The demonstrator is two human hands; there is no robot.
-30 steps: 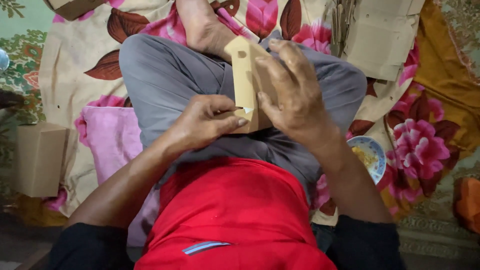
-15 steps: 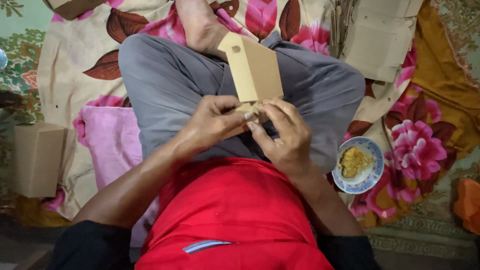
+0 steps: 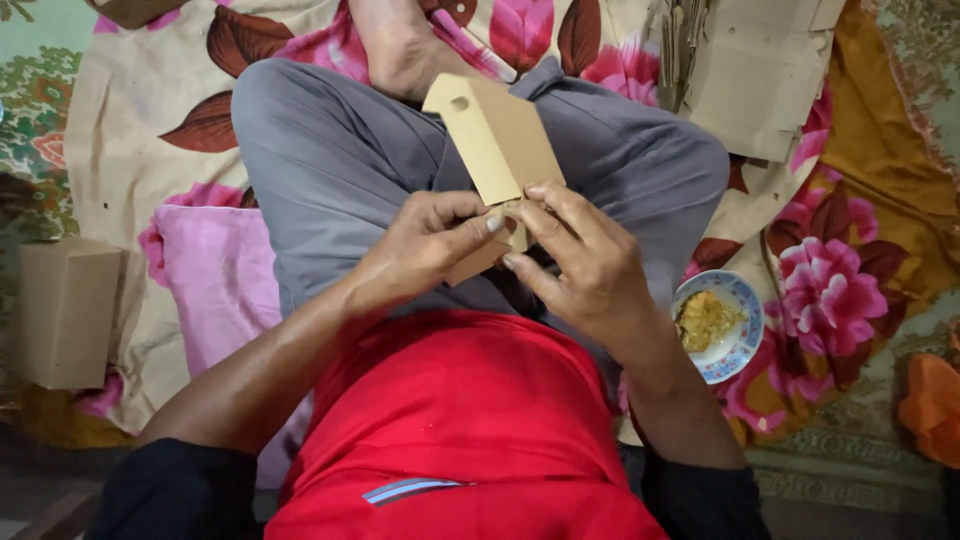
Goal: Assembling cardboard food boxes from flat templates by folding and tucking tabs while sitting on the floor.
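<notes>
I see both hands meeting over the lap, working the near end of a flat tan cardboard piece (image 3: 497, 145) that tilts away toward the far side, with a small round hole near its far corner. My left hand (image 3: 425, 250) has its fingers (image 3: 478, 222) curled narrow around the lower flap, thumb pressing on the fold. My right hand (image 3: 585, 265) pinches the same near edge, fingers closed on the card from the right.

As I judge it, the grip sits only at the near end, so the long free part could sag or twist, and a hard press on the fold could crease the card crooked or tear the flap. A slip to the right could drop it toward the small blue-rimmed dish (image 3: 738, 345) of yellow paste just beside the right knee, and smear it.

A finished upright tan box (image 3: 65, 310) stands at the left on the floral cloth (image 3: 150, 120). A stack of flat tan cardboard blanks (image 3: 760, 70) lies far right.
</notes>
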